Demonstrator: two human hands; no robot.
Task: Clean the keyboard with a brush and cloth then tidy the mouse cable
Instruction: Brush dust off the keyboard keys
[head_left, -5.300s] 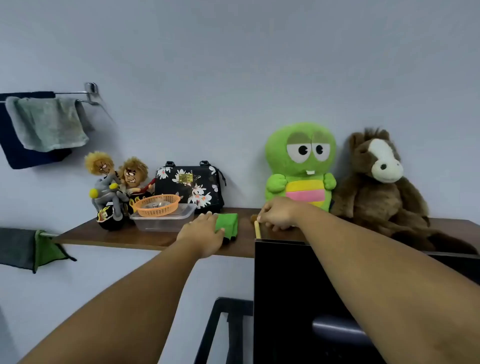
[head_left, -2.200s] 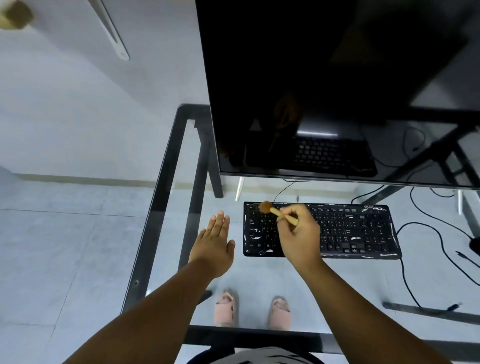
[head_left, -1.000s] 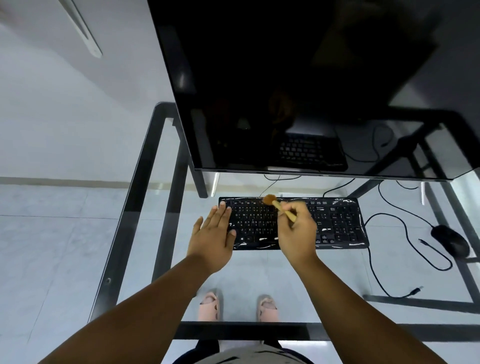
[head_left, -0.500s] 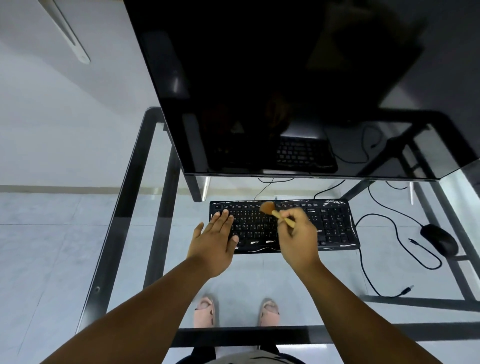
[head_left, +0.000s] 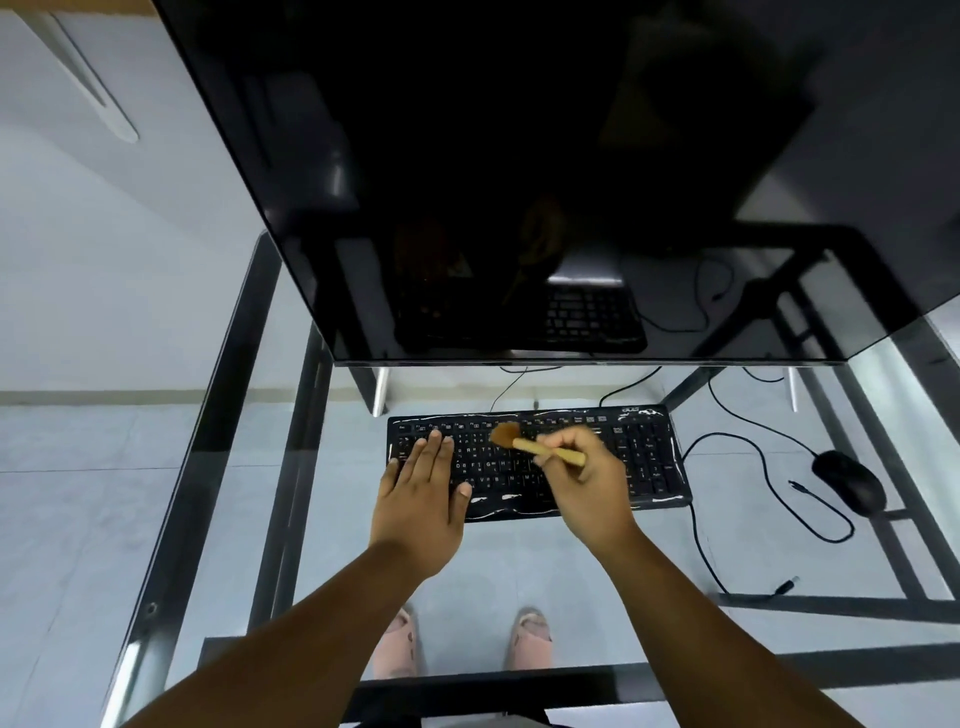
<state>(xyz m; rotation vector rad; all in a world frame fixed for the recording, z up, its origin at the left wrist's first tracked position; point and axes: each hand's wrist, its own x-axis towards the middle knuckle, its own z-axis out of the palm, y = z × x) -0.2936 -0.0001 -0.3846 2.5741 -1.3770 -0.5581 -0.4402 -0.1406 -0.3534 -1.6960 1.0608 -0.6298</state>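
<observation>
A black keyboard (head_left: 644, 457) lies on the glass desk (head_left: 519, 566) under the monitor. My left hand (head_left: 423, 493) rests flat on the keyboard's left end, fingers spread. My right hand (head_left: 587, 478) grips a small brush (head_left: 524, 441) with a wooden handle; its brown bristles touch the upper middle keys. A black mouse (head_left: 849, 480) sits on the right of the desk, and its black cable (head_left: 769, 467) loops loosely to a free plug near the front. No cloth is in view.
A large black monitor (head_left: 519, 182) overhangs the back of the desk on two silver feet. The desk's black frame (head_left: 223, 415) runs along the left and front edges. My feet in pink slippers (head_left: 400, 644) show through the glass.
My left hand slid forward onto the keyboard's left end. The brush in my right hand shifted slightly over the middle keys. The view tilted down a little more.
</observation>
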